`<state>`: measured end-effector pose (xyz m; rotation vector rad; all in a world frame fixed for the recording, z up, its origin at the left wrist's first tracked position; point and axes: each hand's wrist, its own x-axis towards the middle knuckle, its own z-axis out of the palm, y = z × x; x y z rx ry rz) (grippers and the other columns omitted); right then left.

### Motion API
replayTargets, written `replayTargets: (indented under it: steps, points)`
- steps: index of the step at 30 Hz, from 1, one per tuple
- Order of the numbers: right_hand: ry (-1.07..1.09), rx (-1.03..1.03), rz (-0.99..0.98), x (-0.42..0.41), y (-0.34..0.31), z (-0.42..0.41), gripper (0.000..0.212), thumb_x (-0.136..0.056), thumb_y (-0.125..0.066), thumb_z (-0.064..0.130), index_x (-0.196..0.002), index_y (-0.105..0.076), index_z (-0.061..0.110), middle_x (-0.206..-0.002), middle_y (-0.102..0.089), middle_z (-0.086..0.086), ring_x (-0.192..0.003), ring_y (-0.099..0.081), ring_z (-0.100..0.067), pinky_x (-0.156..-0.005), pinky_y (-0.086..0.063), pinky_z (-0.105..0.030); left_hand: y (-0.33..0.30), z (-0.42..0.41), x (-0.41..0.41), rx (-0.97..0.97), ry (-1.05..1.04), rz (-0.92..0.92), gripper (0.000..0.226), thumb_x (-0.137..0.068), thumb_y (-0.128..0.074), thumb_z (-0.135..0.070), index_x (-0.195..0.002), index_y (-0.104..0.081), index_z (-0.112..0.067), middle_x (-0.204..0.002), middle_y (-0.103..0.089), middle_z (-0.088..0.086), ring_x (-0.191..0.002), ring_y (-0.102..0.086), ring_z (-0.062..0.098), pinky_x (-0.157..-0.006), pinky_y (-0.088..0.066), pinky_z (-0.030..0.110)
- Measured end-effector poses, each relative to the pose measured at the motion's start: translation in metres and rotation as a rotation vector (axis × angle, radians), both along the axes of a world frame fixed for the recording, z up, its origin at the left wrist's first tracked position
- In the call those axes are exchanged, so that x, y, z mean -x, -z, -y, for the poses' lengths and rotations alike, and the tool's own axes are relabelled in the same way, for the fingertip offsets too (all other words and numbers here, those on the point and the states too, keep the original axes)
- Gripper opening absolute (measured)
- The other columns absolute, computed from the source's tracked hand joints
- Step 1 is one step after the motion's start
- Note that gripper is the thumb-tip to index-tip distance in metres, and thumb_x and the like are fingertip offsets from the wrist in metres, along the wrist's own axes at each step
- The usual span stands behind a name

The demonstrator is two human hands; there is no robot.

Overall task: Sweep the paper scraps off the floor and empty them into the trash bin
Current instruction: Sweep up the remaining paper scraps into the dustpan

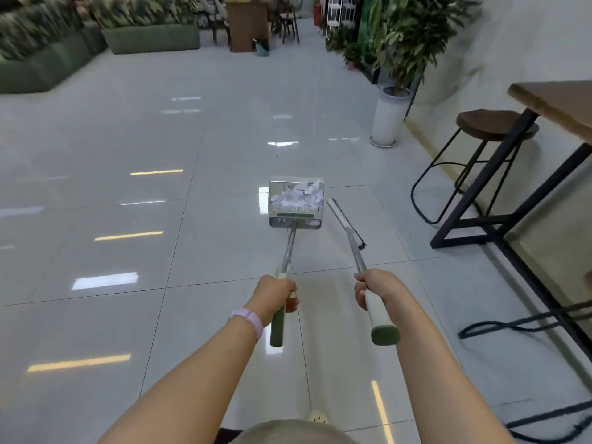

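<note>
Now, the fingers of the left hand [275,296] are curled round the pale-and-green grip of a long metal-handled dustpan [296,208], just left of the frame's centre, with a lilac band [247,318] on the wrist below it. The fingers of the right hand [378,291] are wrapped round the white grip of a slim metal-handled broom [347,224], whose dark green end cap sticks out below the hand toward the lower middle of the frame. From the left fist the shaft runs up the picture to the shiny open pan at the centre, and the torn white paper scraps [298,197] lie heaped inside it. From the right fist the other shaft runs up to the narrow dark-bristled brush head, which sits just beside the pan's right edge; I cannot tell whether they touch. Both tools hang over the glossy pale grey tiled floor [160,139]. At the right of the frame stand a dark wooden stool with a black metal frame [490,126] and a wooden-topped table on black legs [557,100]. Above centre right is a leafy plant in a tall white pot [389,116]. Green sofas [150,38] fill the upper left.
</note>
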<state>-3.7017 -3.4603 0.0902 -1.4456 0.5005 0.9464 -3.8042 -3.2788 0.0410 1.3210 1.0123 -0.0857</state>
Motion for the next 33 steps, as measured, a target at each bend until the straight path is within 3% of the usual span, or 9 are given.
replayTargets:
  steps: [8,16,21,30,33]
  points:
    - [-0.081,-0.007,0.042,-0.148,-0.013,-0.065,0.006,-0.096,-0.05,0.003,-0.092,-0.053,0.002,-0.046,-0.044,-0.001,-0.033,-0.039,-0.009,-0.033,-0.037,-0.017,-0.015,-0.057,-0.141,-0.07,-0.035,0.018,0.004,-0.091,-0.057,0.001,-0.088,-0.055,-0.001,-0.067,-0.048,0.01,-0.052,-0.046,0.022,-0.057,-0.047,0.033]
    - [-0.118,0.073,0.087,-0.307,-0.004,-0.17,0.007,-0.096,-0.049,0.004,-0.09,-0.053,0.002,-0.045,-0.043,-0.002,-0.031,-0.038,-0.01,-0.033,-0.036,-0.017,-0.005,-0.173,-0.303,0.043,-0.108,0.092,0.003,-0.093,-0.053,0.004,-0.093,-0.054,0.001,-0.067,-0.045,0.009,-0.052,-0.045,0.02,-0.051,-0.046,0.03]
    - [-0.09,0.119,0.067,-0.407,-0.011,-0.233,0.008,-0.097,-0.051,0.004,-0.09,-0.054,0.002,-0.047,-0.042,-0.003,-0.031,-0.037,-0.011,-0.033,-0.035,-0.016,0.002,-0.239,-0.416,0.062,-0.066,0.053,0.013,-0.093,-0.052,0.002,-0.081,-0.053,-0.001,-0.063,-0.047,0.011,-0.054,-0.046,0.023,-0.057,-0.047,0.032]
    - [-0.047,0.138,0.095,-0.574,-0.009,-0.325,0.014,-0.097,-0.052,0.007,-0.083,-0.052,0.004,-0.045,-0.042,-0.004,-0.031,-0.036,-0.012,-0.034,-0.034,-0.016,0.007,-0.337,-0.605,0.082,-0.012,0.045,0.003,-0.093,-0.054,0.0,-0.091,-0.056,0.001,-0.061,-0.048,0.01,-0.054,-0.048,0.021,-0.056,-0.049,0.033]
    - [-0.029,0.134,0.091,-0.644,0.002,-0.354,0.016,-0.096,-0.051,0.005,-0.079,-0.051,0.004,-0.045,-0.043,-0.004,-0.032,-0.037,-0.013,-0.035,-0.035,-0.016,0.018,-0.367,-0.671,0.064,0.0,0.03,0.006,-0.089,-0.056,0.0,-0.083,-0.056,0.0,-0.058,-0.049,0.011,-0.05,-0.048,0.023,-0.06,-0.048,0.034]
